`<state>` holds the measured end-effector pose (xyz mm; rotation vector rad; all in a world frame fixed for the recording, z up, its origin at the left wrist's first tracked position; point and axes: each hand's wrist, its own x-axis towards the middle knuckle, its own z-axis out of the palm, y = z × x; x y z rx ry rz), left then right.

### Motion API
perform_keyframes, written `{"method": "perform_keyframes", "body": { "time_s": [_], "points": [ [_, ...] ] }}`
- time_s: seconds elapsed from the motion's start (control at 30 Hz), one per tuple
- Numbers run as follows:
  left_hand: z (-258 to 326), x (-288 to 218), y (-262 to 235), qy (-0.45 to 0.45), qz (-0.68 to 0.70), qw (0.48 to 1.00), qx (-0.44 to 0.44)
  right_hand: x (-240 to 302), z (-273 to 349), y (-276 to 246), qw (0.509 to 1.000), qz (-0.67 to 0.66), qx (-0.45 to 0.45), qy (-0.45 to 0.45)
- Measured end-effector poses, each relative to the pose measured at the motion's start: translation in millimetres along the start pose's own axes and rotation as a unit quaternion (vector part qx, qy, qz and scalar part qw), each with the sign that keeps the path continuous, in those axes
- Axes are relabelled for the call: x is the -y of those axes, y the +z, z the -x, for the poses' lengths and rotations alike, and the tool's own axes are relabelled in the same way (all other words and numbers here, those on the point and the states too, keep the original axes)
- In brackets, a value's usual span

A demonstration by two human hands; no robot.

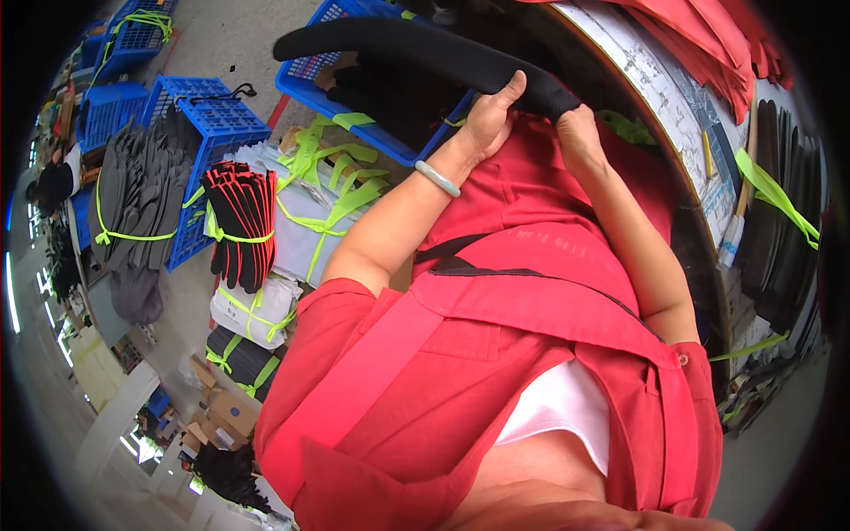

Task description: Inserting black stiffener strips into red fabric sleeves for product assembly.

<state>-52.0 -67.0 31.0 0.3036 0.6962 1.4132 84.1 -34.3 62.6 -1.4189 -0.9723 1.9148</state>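
A long, flat black fabric piece [416, 55] with a rounded far end stretches out to the left from my hands. My left hand [490, 117] grips it near its close end, thumb up along the edge and the other fingers partly hidden. At the very end of the piece, my right hand [580, 137] is closed on the cloth. A pale bangle [437, 179] circles my left wrist. Below the piece stands a blue plastic basket [305, 91] with dark pieces [376, 93] inside, which my held piece partly covers.
Tied bundles of black-and-red pieces [243, 208], grey pieces [146, 177] and pale fabric [310, 217] lie at the left beside a blue crate [217, 119]. A worn white table edge [633, 75] curves along the right, with red fabric [699, 44] on it and black strips [779, 212] beyond.
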Motion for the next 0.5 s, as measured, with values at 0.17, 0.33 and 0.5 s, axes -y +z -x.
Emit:
{"method": "perform_keyframes", "body": {
  "time_s": [0.17, 0.33, 0.5],
  "points": [
    [-24.8, -79.9, -49.7, 0.102, 0.165, 0.976, -0.099, -12.7, -4.6, -36.9, 0.990, 0.099, -0.080, -0.055],
    [-29.4, -100.0, -100.9, 0.146, 0.080, 0.972, -0.169, -8.7, 9.7, -16.8, 0.993, 0.114, -0.011, -0.018],
    [-31.5, -103.4, -119.9, 0.135, 0.074, 0.964, -0.215, -5.4, 6.7, -28.8, 0.968, 0.251, -0.004, 0.012]
  ]
}}
